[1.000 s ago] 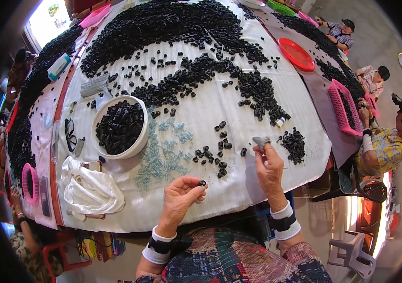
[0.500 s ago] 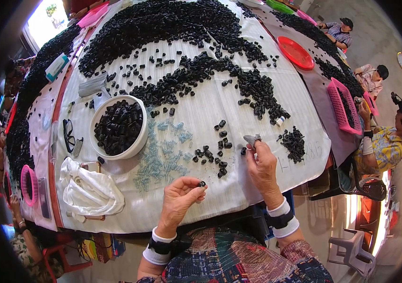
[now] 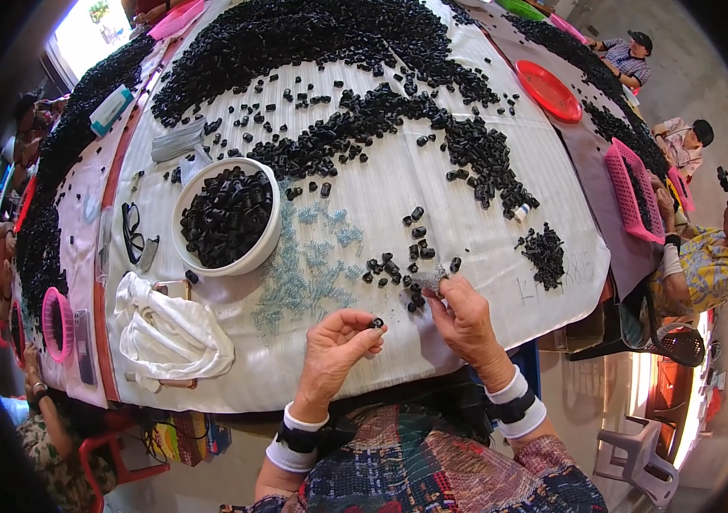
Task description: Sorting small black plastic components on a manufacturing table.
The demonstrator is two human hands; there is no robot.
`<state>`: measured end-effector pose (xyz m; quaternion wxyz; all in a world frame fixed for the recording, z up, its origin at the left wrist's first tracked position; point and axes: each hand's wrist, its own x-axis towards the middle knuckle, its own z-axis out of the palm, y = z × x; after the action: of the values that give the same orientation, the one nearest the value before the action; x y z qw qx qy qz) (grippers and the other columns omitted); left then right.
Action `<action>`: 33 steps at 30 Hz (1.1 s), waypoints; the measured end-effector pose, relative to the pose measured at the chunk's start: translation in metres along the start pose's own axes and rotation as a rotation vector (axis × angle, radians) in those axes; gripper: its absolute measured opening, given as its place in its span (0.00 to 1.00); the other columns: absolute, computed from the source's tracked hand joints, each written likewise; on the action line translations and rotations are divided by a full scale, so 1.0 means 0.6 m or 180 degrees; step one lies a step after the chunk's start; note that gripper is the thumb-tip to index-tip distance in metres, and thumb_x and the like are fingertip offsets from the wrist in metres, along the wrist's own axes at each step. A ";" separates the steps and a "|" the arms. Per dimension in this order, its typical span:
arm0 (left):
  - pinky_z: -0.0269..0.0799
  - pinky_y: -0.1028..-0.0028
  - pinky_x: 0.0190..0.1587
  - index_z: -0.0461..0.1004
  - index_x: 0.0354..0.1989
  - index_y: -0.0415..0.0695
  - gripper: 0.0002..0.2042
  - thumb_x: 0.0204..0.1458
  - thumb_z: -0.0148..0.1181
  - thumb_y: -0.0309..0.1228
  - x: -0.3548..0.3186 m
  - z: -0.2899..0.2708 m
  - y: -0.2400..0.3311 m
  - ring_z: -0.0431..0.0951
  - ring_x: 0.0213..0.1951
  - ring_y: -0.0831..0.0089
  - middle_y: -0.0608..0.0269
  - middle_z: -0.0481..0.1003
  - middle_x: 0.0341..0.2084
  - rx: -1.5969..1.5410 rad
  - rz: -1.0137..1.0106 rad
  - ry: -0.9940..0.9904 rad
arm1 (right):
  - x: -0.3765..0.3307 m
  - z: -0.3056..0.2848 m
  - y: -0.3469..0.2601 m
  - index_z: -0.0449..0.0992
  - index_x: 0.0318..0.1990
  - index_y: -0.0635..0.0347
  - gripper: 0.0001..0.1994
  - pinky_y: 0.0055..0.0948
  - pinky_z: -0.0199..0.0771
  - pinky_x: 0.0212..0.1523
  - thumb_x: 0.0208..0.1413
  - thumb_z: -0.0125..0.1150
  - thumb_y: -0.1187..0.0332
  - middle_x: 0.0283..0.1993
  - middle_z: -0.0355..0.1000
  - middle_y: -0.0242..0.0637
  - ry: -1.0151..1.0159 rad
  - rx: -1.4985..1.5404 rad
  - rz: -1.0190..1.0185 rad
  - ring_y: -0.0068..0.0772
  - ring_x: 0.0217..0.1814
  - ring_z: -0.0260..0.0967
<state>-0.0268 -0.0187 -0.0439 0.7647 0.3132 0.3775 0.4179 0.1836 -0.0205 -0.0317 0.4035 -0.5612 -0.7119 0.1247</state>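
Note:
Between the thumb and fingertips of my left hand [image 3: 338,349] is a small black cap-like part [image 3: 377,323], its round open end showing. My right hand [image 3: 468,323] pinches a small grey tool [image 3: 429,279]; its exact kind is unclear. That tool's tip lies by a loose group of black parts [image 3: 390,267] on the white cloth [image 3: 296,385]. Small clear bluish springs [image 3: 300,282] are scattered left of this group. Right of my right hand lies a small heap of thin black pieces [image 3: 542,256]. A white bowl [image 3: 272,231] holds many more black parts.
Large black piles [image 3: 296,51] cover the far table. A bunched white cloth [image 3: 172,333], eyeglasses [image 3: 132,232] and a grey stack [image 3: 178,141] lie at left. At right are a red tray [image 3: 548,91] and a pink basket [image 3: 633,192], with other people seated beyond.
My right hand has moved left with the grey tool, from beside the loose black parts to over their edge. My left hand still holds its black part. The view has shifted slightly.

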 end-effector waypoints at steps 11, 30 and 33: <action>0.75 0.79 0.32 0.71 0.37 0.38 0.07 0.50 0.58 0.20 0.001 -0.001 -0.002 0.76 0.29 0.78 0.56 0.77 0.32 -0.0013 0.0002 0.0051 | -0.019 0.011 -0.015 0.71 0.35 0.66 0.12 0.38 0.68 0.34 0.38 0.56 0.84 0.29 0.67 0.44 -0.0088 -0.0304 -0.0302 0.47 0.33 0.65; 0.75 0.79 0.32 0.71 0.38 0.38 0.07 0.50 0.58 0.21 0.000 -0.003 -0.004 0.77 0.29 0.77 0.57 0.77 0.31 0.0022 0.0034 0.0046 | -0.016 0.026 -0.013 0.72 0.33 0.61 0.10 0.36 0.65 0.36 0.40 0.60 0.75 0.29 0.68 0.37 -0.0271 -0.0569 -0.0634 0.41 0.35 0.65; 0.75 0.79 0.33 0.71 0.38 0.38 0.07 0.50 0.58 0.21 0.001 -0.002 -0.002 0.77 0.29 0.77 0.56 0.77 0.31 0.0013 0.0023 0.0040 | -0.021 0.030 -0.011 0.72 0.34 0.62 0.11 0.37 0.63 0.36 0.39 0.61 0.75 0.30 0.68 0.37 -0.0462 -0.0791 -0.0812 0.41 0.37 0.65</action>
<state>-0.0273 -0.0185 -0.0459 0.7602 0.3135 0.3819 0.4219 0.1667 -0.0292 -0.0443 0.2912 -0.5014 -0.8144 0.0239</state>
